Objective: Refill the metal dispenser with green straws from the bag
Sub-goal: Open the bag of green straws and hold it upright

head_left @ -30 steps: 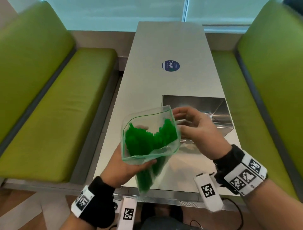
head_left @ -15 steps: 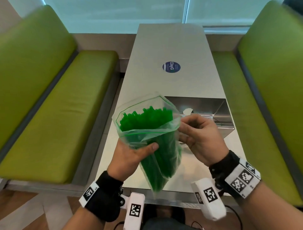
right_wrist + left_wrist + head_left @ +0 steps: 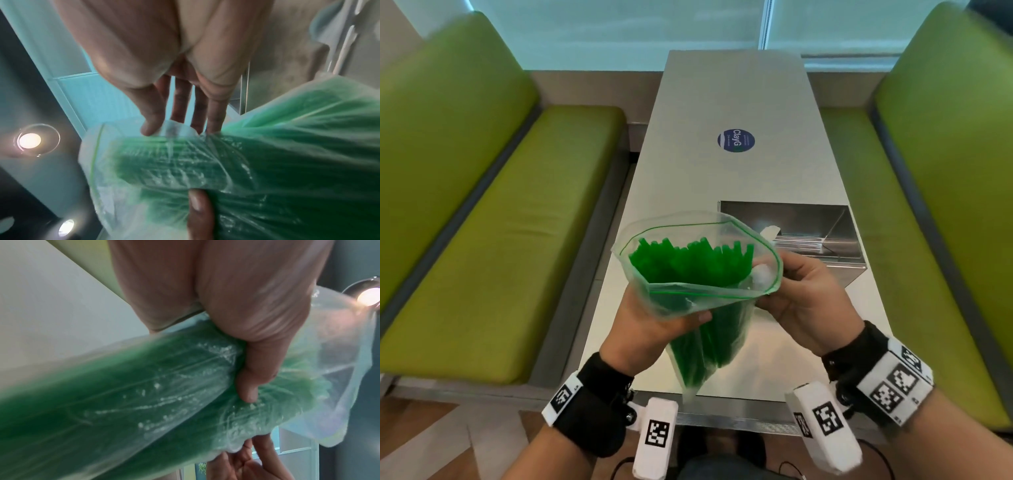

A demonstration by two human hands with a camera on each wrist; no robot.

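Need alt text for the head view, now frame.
Two hands hold an open zip bag of green straws above a table: left hand grips its middle, right hand pinches the rim. An open metal dispenser sits behind.

A long grey table (image 3: pixel 736 102) runs up the centre of the head view toward a pale blue-green window (image 3: pixel 619 31) across the top. A round dark-blue sticker (image 3: pixel 735 140) with white lettering lies on the table's upper middle. A green bench seat (image 3: pixel 493 246) fills the left side, another green bench (image 3: pixel 941 192) the right. Wood-look floor (image 3: pixel 431 445) shows at lower left. A ceiling light (image 3: pixel 30 140) glows at left in the right wrist view.
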